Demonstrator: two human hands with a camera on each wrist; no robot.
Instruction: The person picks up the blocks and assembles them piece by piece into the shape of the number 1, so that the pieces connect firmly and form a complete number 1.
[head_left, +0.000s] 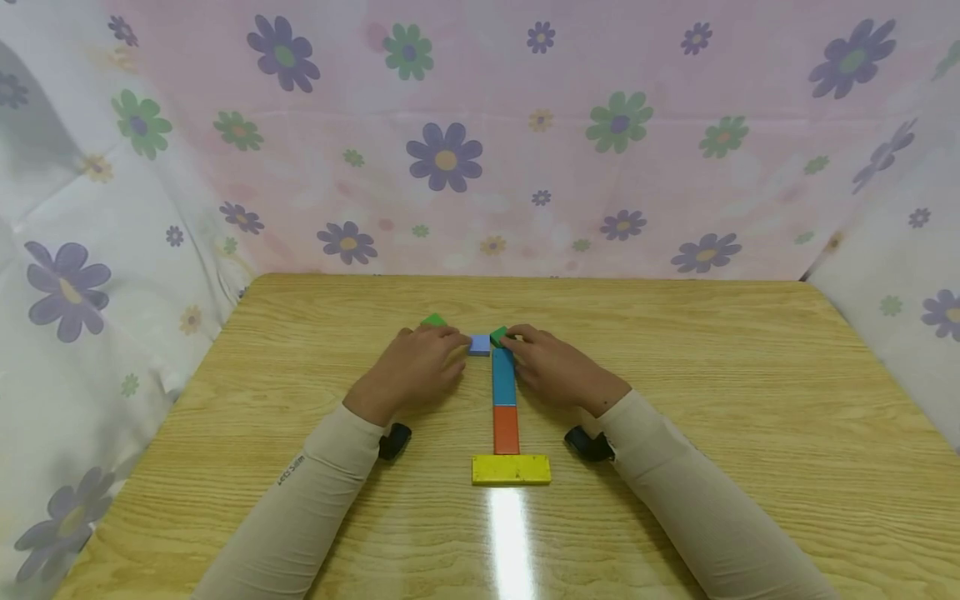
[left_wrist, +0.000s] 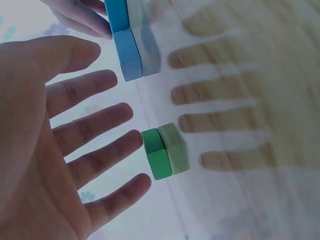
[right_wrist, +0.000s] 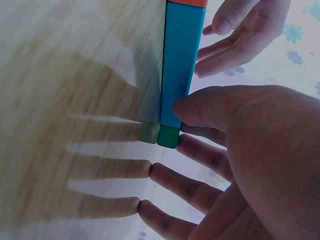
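A person's left hand (head_left: 420,367) lies flat near the middle of a wooden table (head_left: 675,375), fingers straight and spread, gripping nothing; in the left wrist view its fingertips (left_wrist: 131,141) stop just short of a small green block (left_wrist: 156,155). The right hand (head_left: 551,367) mirrors it across a narrow gap, fingers relaxed and extended, the thumb (right_wrist: 200,107) against the side of a long teal block (head_left: 503,375) and the fingers beside a second green block (head_left: 498,336) at that block's far end. Whether any finger presses on that green piece cannot be told.

The teal block lies flat with its long axis running straight away from the person. An orange block (head_left: 506,429) continues the line toward the person, end to end with it, and a yellow block (head_left: 511,469) lies crosswise at the near end, forming an upside-down T. A pale blue block (head_left: 479,344) sits between the two hands' fingertips, just left of the line's far end.

The first green block (head_left: 432,320) shows just beyond the left hand's knuckles. Bare tabletop stretches wide to both sides and beyond the blocks to the far edge, where a flowered cloth (head_left: 450,158) hangs as a backdrop and wraps both sides. Both forearms, in beige sleeves (head_left: 300,508), flank the line of blocks, each wrist carrying a small black camera (head_left: 588,444).
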